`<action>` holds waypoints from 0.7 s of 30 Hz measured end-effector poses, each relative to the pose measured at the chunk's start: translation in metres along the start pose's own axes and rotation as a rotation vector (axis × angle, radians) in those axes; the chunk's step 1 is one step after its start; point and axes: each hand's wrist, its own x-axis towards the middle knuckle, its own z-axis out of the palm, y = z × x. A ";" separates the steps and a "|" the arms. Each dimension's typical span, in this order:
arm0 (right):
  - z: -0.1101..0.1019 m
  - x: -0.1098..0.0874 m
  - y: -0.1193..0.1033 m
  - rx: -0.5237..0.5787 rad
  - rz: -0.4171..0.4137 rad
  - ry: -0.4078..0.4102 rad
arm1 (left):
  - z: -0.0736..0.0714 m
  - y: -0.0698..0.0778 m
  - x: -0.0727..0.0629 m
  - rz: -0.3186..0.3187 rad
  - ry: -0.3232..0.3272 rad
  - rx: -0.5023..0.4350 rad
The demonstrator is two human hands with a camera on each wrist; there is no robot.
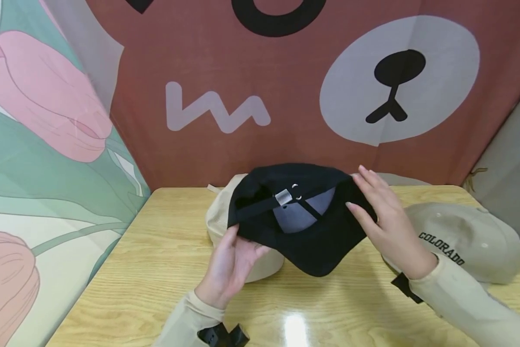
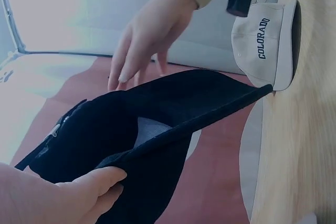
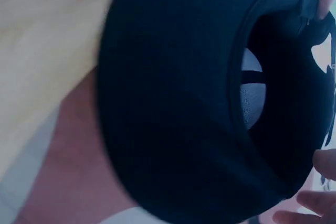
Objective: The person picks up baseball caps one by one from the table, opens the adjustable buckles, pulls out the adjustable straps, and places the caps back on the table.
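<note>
A black cap (image 1: 312, 241) hangs upside down above the wooden table (image 1: 155, 279), its brim pointing towards me and its back strap with a metal buckle (image 1: 283, 196) on top. My left hand (image 1: 231, 260) grips its left rim, thumb over the edge. The straight fingers of my right hand (image 1: 379, 217) lie against the cap's right side. In the left wrist view the black cap (image 2: 157, 114) is pinched by the left hand (image 2: 68, 192), and the right hand (image 2: 147, 35) spreads behind it. The right wrist view is filled by the black cap (image 3: 173, 103).
A plain beige cap (image 1: 218, 217) lies on the table under the black one. A beige cap lettered COLORADO (image 1: 468, 241) rests at the right. A bear-print cloth (image 1: 286, 96) hangs behind the table, and a flower-print cloth (image 1: 34, 144) hangs at the left.
</note>
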 end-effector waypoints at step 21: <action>0.017 0.025 -0.005 -0.259 -0.101 0.051 | 0.008 -0.017 -0.003 -0.002 -0.026 0.053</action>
